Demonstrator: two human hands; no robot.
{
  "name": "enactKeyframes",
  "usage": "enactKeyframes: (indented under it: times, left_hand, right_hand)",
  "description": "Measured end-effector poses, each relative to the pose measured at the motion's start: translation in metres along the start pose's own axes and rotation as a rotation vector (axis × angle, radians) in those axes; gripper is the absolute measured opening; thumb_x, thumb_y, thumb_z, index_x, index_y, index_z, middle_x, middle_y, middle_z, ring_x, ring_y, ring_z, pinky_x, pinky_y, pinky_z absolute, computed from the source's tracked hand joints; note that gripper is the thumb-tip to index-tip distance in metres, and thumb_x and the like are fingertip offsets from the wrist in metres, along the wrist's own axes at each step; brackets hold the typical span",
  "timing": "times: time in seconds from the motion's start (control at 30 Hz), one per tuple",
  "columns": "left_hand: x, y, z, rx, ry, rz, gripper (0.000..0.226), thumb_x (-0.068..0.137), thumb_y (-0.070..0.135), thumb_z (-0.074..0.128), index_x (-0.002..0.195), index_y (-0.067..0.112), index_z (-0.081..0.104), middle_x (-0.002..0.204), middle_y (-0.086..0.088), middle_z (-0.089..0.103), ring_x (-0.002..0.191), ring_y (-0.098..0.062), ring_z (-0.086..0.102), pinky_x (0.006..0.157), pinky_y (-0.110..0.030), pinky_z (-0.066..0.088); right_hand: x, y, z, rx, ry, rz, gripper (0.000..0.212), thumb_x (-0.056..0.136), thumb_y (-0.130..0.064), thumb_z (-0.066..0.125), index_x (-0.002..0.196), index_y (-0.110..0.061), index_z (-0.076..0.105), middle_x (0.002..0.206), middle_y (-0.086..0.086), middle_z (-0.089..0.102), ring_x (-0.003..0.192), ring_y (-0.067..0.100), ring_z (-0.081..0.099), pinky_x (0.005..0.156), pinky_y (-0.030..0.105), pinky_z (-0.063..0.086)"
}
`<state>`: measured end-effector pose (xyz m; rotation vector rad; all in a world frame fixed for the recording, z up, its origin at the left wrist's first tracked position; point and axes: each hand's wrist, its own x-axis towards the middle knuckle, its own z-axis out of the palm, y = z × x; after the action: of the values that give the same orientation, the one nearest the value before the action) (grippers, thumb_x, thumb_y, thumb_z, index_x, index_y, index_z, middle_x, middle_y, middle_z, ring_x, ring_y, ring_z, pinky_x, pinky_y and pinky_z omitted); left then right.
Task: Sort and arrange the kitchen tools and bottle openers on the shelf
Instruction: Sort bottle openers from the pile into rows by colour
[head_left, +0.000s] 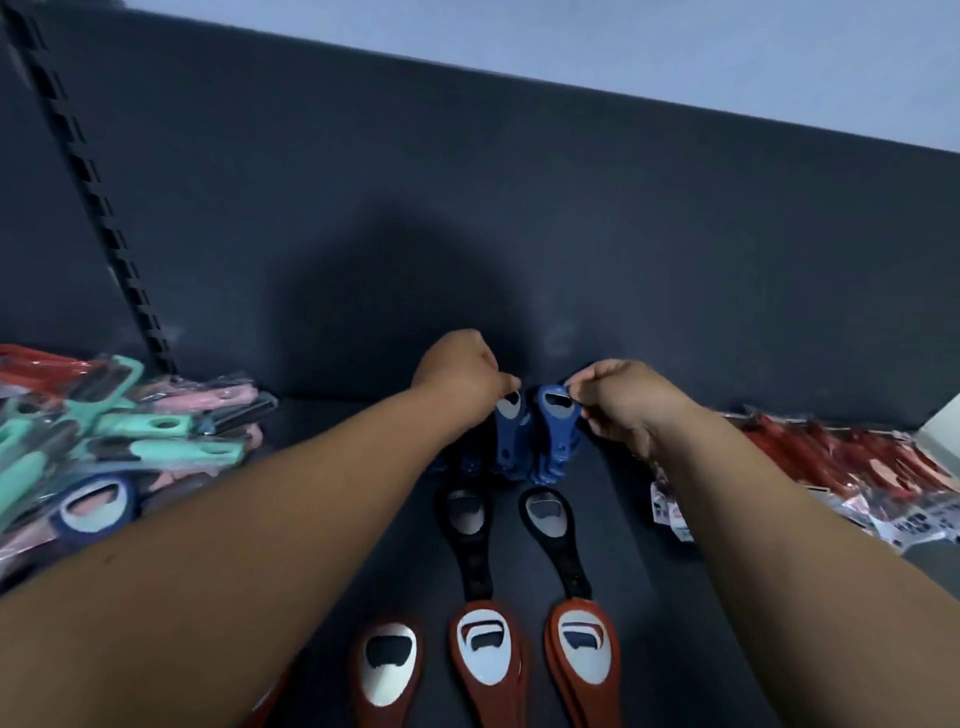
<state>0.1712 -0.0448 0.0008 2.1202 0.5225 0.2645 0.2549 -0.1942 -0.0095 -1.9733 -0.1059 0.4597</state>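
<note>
Both hands pinch: my left hand (462, 374) holds the left blue opener (508, 434) by its head, my right hand (623, 400) the right blue opener (558, 423), at the back of the shelf (639, 597). An uneven tug could spill either stack onto the black openers (548, 519).

FREE: shelf (621, 525) beside opener rows (546, 512) | BLOCKED: teal-pink pile (119, 441) left; red packets (852, 462) right; back panel (519, 234) behind

Two bare arms in shot: the left forearm (218, 525) spreads broad across the lower left of the frame, the right forearm (789, 525) across the lower right, both uncovered to the frame edge. A tiny speck marks the left forearm. Left grip (462, 371) and right grip (623, 400), centre frame, bare-fingered.
</note>
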Motion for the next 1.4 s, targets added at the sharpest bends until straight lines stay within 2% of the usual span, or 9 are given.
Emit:
enactKeyframes:
  times: [0.17, 0.3, 0.4, 0.53, 0.67, 0.97, 1.13, 1.27, 1.4]
  left_hand:
    - [0.008, -0.009, 0.019, 0.102, 0.057, 0.075, 0.023, 0.08, 0.026, 0.073, 0.082, 0.016, 0.053, 0.075, 0.005, 0.053, 0.071, -0.012, 0.05, 0.055, -0.027, 0.036]
    - [0.007, -0.015, 0.024, 0.287, 0.127, 0.179, 0.026, 0.084, 0.028, 0.069, 0.085, 0.014, 0.048, 0.073, 0.002, 0.051, 0.068, -0.015, 0.049, 0.053, -0.029, 0.032]
    - [0.004, -0.018, 0.024, 0.481, 0.17, 0.256, 0.026, 0.088, 0.031, 0.065, 0.088, 0.014, 0.045, 0.084, -0.004, 0.057, 0.071, -0.018, 0.048, 0.059, -0.031, 0.033]
    - [0.001, -0.022, 0.017, 0.524, 0.184, 0.302, 0.026, 0.091, 0.037, 0.058, 0.098, 0.013, 0.052, 0.097, -0.005, 0.057, 0.076, -0.017, 0.045, 0.063, -0.032, 0.034]
    - [-0.01, -0.03, -0.017, 0.506, 0.194, 0.323, 0.023, 0.093, 0.037, 0.055, 0.098, 0.014, 0.056, 0.095, -0.002, 0.053, 0.078, -0.016, 0.046, 0.065, -0.031, 0.036]
    - [-0.067, -0.088, -0.162, 0.642, 0.015, 0.149, 0.022, 0.089, 0.031, 0.061, 0.109, 0.025, 0.064, 0.112, 0.002, 0.064, 0.101, -0.02, 0.058, 0.085, -0.031, 0.047]
    - [-0.103, -0.127, -0.221, 0.727, -0.12, 0.064, 0.036, 0.083, 0.024, 0.066, 0.118, 0.029, 0.064, 0.12, 0.001, 0.063, 0.104, -0.02, 0.061, 0.09, -0.028, 0.048]
    - [-0.121, -0.152, -0.245, 0.777, -0.195, 0.083, 0.043, 0.083, 0.03, 0.068, 0.125, 0.03, 0.059, 0.125, 0.0, 0.061, 0.108, -0.02, 0.057, 0.088, -0.024, 0.044]
    - [-0.128, -0.17, -0.254, 0.779, -0.19, 0.123, 0.042, 0.08, 0.032, 0.069, 0.121, 0.031, 0.059, 0.127, 0.0, 0.06, 0.111, -0.022, 0.057, 0.093, -0.032, 0.048]
  right_hand:
    - [0.012, 0.012, 0.008, -0.1, 0.055, -0.018, 0.025, 0.09, 0.001, 0.05, 0.07, -0.012, 0.057, 0.06, 0.006, 0.05, 0.052, 0.014, 0.043, 0.046, 0.021, 0.034]
    - [0.018, 0.016, 0.012, -0.242, 0.138, -0.062, 0.021, 0.087, -0.002, 0.055, 0.069, -0.012, 0.058, 0.056, 0.003, 0.052, 0.047, 0.013, 0.043, 0.042, 0.019, 0.034]
    - [0.02, 0.019, 0.013, -0.349, 0.209, -0.102, 0.016, 0.084, -0.004, 0.058, 0.071, -0.011, 0.063, 0.061, 0.005, 0.058, 0.056, 0.02, 0.052, 0.055, 0.027, 0.044]
    - [0.01, 0.014, 0.013, -0.453, 0.268, -0.153, 0.007, 0.086, -0.011, 0.06, 0.087, -0.013, 0.067, 0.088, 0.011, 0.068, 0.09, 0.03, 0.063, 0.083, 0.037, 0.052]
    - [-0.016, 0.005, 0.018, -0.52, 0.299, -0.252, 0.016, 0.09, -0.013, 0.057, 0.103, -0.012, 0.065, 0.103, 0.011, 0.067, 0.101, 0.029, 0.06, 0.086, 0.03, 0.045]
    - [-0.097, -0.02, 0.111, -0.546, 0.025, -0.567, 0.015, 0.089, -0.016, 0.063, 0.104, -0.016, 0.067, 0.091, -0.002, 0.066, 0.087, 0.014, 0.061, 0.077, 0.02, 0.041]
    - [-0.145, -0.038, 0.187, -0.634, -0.208, -0.656, 0.023, 0.087, -0.024, 0.066, 0.108, -0.014, 0.067, 0.104, 0.001, 0.069, 0.096, 0.013, 0.061, 0.086, 0.024, 0.046]
    - [-0.17, -0.045, 0.238, -0.71, -0.261, -0.627, 0.02, 0.082, -0.037, 0.068, 0.093, -0.021, 0.059, 0.1, 0.001, 0.067, 0.093, 0.018, 0.06, 0.079, 0.028, 0.047]
    - [-0.179, -0.047, 0.271, -0.859, -0.204, -0.501, 0.048, 0.078, -0.049, 0.068, 0.112, -0.019, 0.054, 0.116, 0.001, 0.06, 0.106, 0.022, 0.057, 0.077, 0.025, 0.04]
